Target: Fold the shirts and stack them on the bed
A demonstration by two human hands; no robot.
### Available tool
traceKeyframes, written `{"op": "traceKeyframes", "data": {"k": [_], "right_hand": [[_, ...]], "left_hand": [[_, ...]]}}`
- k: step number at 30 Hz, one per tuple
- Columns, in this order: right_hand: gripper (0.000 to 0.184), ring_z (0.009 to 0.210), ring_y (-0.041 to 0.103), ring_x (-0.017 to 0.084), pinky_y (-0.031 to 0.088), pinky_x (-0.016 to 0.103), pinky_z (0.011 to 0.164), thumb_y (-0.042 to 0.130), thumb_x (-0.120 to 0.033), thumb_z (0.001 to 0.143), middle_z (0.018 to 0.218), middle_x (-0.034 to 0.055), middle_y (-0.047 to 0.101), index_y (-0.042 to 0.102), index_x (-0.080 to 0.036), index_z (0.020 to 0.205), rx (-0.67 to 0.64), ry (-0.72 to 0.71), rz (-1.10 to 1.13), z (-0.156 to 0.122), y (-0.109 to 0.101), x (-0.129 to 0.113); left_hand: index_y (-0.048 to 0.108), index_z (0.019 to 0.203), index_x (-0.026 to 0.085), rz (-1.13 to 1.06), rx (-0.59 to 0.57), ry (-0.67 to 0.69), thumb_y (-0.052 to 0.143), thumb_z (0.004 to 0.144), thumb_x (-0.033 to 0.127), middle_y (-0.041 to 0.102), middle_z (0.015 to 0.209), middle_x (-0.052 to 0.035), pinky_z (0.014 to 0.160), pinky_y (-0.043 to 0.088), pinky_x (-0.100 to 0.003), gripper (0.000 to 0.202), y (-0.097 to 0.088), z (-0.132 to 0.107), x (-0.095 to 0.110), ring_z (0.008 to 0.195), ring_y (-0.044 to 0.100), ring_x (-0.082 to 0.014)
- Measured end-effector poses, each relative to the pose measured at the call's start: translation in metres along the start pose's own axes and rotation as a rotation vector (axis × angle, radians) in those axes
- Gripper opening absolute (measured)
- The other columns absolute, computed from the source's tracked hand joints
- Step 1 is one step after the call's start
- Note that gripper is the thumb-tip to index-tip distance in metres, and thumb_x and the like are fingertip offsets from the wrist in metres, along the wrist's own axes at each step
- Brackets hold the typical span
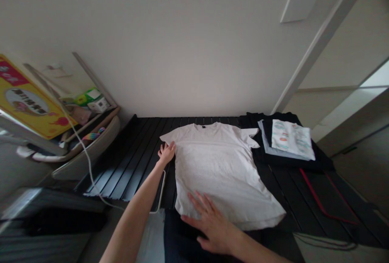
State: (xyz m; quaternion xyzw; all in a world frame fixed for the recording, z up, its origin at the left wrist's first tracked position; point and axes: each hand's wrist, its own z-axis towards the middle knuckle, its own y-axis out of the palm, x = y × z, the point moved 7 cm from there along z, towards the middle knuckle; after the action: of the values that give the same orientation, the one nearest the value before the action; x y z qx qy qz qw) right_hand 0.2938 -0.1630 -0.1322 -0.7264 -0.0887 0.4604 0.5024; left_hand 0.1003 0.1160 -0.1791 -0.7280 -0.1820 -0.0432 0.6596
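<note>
A white short-sleeved T-shirt (215,169) lies spread out on the black slatted surface (121,161), its neckline toward the wall. My left hand (167,152) is at the shirt's left edge, just under the left sleeve, with its fingers apart and the fingertips by the fabric. Over the lower left part of the shirt, near the hem, my right hand (212,224) is spread out with its palm down. Whether its palm presses on the cloth I cannot tell. Neither hand grips anything that I can see.
Folded clothes (291,139) are stacked to the right, a white printed piece on top. A dark flat item with a red edge (330,198) lies closer on that side. At left stand a yellow box (30,97) and a bin of small items (88,145), with a white cable (88,161) hanging down.
</note>
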Motion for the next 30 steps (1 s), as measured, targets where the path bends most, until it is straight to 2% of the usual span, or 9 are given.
{"op": "traceKeyframes", "data": {"k": [5, 8, 11, 15, 19, 21, 24, 27, 30], "right_hand": [[0.072, 0.143, -0.007, 0.039, -0.003, 0.068, 0.109, 0.064, -0.039, 0.077, 0.158, 0.0049, -0.011, 0.038, -0.028, 0.143, -0.008, 0.056, -0.020, 0.032, 0.045, -0.006], [0.071, 0.144, -0.004, 0.036, -0.008, 0.066, 0.110, 0.058, -0.037, 0.081, 0.159, 0.0036, -0.004, 0.032, -0.025, 0.147, -0.011, 0.051, -0.019, 0.031, 0.051, -0.005], [0.085, 0.144, -0.005, 0.036, -0.010, 0.065, 0.110, 0.058, -0.037, 0.080, 0.159, 0.0024, -0.002, 0.014, -0.026, 0.152, -0.008, 0.027, 0.042, 0.023, 0.046, -0.005], [0.098, 0.143, -0.005, 0.039, -0.010, 0.068, 0.108, 0.059, -0.033, 0.077, 0.158, 0.0041, -0.006, -0.004, -0.027, 0.152, 0.059, 0.029, 0.075, 0.009, 0.033, -0.005], [0.112, 0.141, 0.001, 0.046, 0.004, 0.073, 0.107, 0.066, -0.041, 0.073, 0.157, 0.0100, -0.002, -0.015, -0.026, 0.149, 0.105, -0.003, 0.051, -0.009, 0.041, -0.002], [0.113, 0.140, 0.007, 0.048, 0.012, 0.074, 0.106, 0.066, -0.044, 0.073, 0.157, 0.0104, 0.003, -0.016, -0.027, 0.149, 0.128, 0.003, 0.023, -0.021, 0.051, 0.005], [0.107, 0.138, 0.012, 0.052, 0.020, 0.076, 0.101, 0.069, -0.043, 0.071, 0.157, 0.0069, 0.010, -0.002, -0.036, 0.151, 0.193, 0.113, -0.035, -0.043, 0.058, 0.025], [0.098, 0.138, 0.012, 0.052, 0.020, 0.076, 0.102, 0.069, -0.036, 0.070, 0.158, 0.0061, 0.012, 0.014, -0.037, 0.151, 0.272, 0.300, -0.082, -0.064, 0.049, 0.044], [0.087, 0.140, 0.010, 0.048, 0.017, 0.073, 0.105, 0.064, -0.029, 0.072, 0.158, 0.0073, 0.013, 0.025, -0.035, 0.149, 0.323, 0.427, -0.133, -0.076, 0.030, 0.050]], "left_hand": [[0.044, 0.139, 0.034, -0.030, -0.016, 0.000, 0.027, 0.094, 0.047, 0.032, 0.154, -0.0006, 0.108, 0.022, -0.060, 0.049, 0.003, 0.006, 0.000, 0.144, 0.014, -0.0327], [0.042, 0.140, 0.033, -0.056, -0.009, 0.012, 0.030, 0.094, 0.045, 0.031, 0.154, -0.0017, 0.106, 0.024, -0.061, 0.049, -0.001, 0.007, 0.004, 0.144, 0.013, -0.0322], [0.037, 0.144, 0.030, -0.083, 0.013, 0.052, 0.031, 0.095, 0.042, 0.028, 0.155, -0.0036, 0.107, 0.024, -0.060, 0.051, -0.009, 0.005, 0.019, 0.144, 0.012, -0.0306], [0.029, 0.148, 0.027, -0.115, 0.044, 0.194, 0.031, 0.096, 0.041, 0.021, 0.157, -0.0047, 0.110, 0.022, -0.053, 0.054, -0.022, -0.003, 0.064, 0.145, 0.010, -0.0262], [0.028, 0.148, 0.030, -0.144, 0.023, 0.401, 0.035, 0.095, 0.043, 0.021, 0.158, -0.0011, 0.112, 0.022, -0.048, 0.055, -0.027, -0.021, 0.128, 0.145, 0.013, -0.0239], [0.031, 0.147, 0.032, -0.148, -0.036, 0.540, 0.040, 0.094, 0.045, 0.023, 0.157, -0.0016, 0.111, 0.021, -0.052, 0.055, -0.021, -0.033, 0.161, 0.145, 0.011, -0.0273], [0.049, 0.136, 0.035, -0.128, -0.166, 0.707, 0.046, 0.091, 0.047, 0.022, 0.157, -0.0024, 0.109, 0.020, -0.059, 0.047, 0.003, -0.052, 0.196, 0.144, 0.011, -0.0352], [0.057, 0.129, 0.032, -0.110, -0.204, 0.724, 0.042, 0.094, 0.042, 0.025, 0.156, -0.0038, 0.109, 0.025, -0.056, 0.040, 0.032, -0.065, 0.204, 0.141, 0.025, -0.0333], [0.041, 0.142, 0.029, -0.061, -0.130, 0.710, 0.039, 0.095, 0.037, 0.029, 0.155, -0.0064, 0.112, 0.024, -0.050, 0.048, 0.053, -0.076, 0.200, 0.141, 0.026, -0.0273]]}}
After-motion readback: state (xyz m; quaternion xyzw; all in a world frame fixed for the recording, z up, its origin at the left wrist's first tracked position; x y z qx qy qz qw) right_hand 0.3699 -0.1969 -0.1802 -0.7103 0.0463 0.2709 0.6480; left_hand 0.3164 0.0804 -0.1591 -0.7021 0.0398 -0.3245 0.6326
